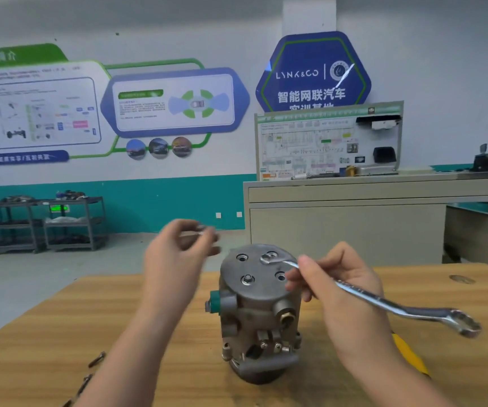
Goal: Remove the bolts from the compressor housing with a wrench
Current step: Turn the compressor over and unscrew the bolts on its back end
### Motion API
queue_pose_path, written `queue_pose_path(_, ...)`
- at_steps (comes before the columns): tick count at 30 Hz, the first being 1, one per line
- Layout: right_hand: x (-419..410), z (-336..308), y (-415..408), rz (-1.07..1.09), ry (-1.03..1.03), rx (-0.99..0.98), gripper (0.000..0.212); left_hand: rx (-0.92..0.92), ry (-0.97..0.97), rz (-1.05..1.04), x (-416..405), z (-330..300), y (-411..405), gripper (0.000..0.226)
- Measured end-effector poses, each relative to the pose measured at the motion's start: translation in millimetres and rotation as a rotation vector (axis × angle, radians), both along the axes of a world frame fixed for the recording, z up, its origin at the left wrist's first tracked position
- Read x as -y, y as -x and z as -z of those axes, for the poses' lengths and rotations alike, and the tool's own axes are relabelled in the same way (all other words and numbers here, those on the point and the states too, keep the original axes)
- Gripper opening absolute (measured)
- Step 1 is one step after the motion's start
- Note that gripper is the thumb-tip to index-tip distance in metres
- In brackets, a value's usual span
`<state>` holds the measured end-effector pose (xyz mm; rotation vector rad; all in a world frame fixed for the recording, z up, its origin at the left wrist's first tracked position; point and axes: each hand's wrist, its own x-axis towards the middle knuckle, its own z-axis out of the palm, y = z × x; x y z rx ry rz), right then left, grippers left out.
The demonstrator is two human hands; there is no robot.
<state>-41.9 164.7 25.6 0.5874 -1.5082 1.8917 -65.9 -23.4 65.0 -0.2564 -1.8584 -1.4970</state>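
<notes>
the compressor housing stands upright on the wooden desk, one bolt seated in its top plate. the right hand pinches the wrench – ring end on the far hole. the left hand, raised just left of the housing, pinches something small – too blurred to tell.

wall sign: "LYNK&CO" | below: "智能网联汽车" | other posters: text unreadable

- Even, bright indoor light is filling the room, casting only soft shadows.
- Motion blur is smearing the left hand.
- Glare is streaking across the blue wall sign.
- Edges are bending outward.
</notes>
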Motion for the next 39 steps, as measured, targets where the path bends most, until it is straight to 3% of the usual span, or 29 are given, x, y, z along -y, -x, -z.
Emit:
queue_pose_path(2, 11, 7, -5, 0.010, -0.045, 0.027, 0.022, 0.064, 0.020, -0.206, 37, 12, 7, 0.006)
queue_pose_path(6, 26, 16, -10, 0.160, -0.162, 0.011, 0.029, 0.551, 0.498, -0.686, 114, 70, 24, 0.025)
queue_pose_path(9, 35, 18, -11, 0.292, -0.209, -0.026, 0.036, 0.800, 0.624, -0.764, 140, 112, 23, 0.025)
queue_pose_path(12, 39, 17, -14, 0.358, -0.267, -0.086, 0.038, 0.869, 0.692, -0.753, 147, 136, 24, 0.025)
queue_pose_path(17, 50, 4, -28, 0.624, -0.680, -0.333, 0.042, 0.821, 0.586, -0.658, 147, 154, 31, 0.027)
queue_pose_path(20, 61, -2, -35, 0.737, -0.869, -0.354, 0.038, 0.808, 0.577, -0.650, 146, 155, 31, 0.026)
queue_pose_path(25, 79, -6, -41, 0.776, -0.836, -0.194, 0.034, 0.800, 0.604, -0.637, 144, 155, 28, 0.022)
queue_pose_path(29, 104, -8, -38, 0.813, -0.914, -0.076, 0.019, 0.801, 0.638, -0.645, 141, 149, 24, 0.015)
queue_pose_path(32, 111, -2, -36, 0.786, -0.900, -0.057, 0.025, 0.569, 0.629, -0.729, 126, 135, 22, 0.032)
queue_pose_path(35, 107, 9, -35, 0.798, -0.777, -0.120, 0.030, 0.189, 0.260, -0.404, 86, 99, 15, 0.028)
queue_pose_path(39, 90, 27, -31, 0.681, -0.402, -0.108, 0.028, 0.067, 0.079, 0.109, 23, 49, 17, 0.022)
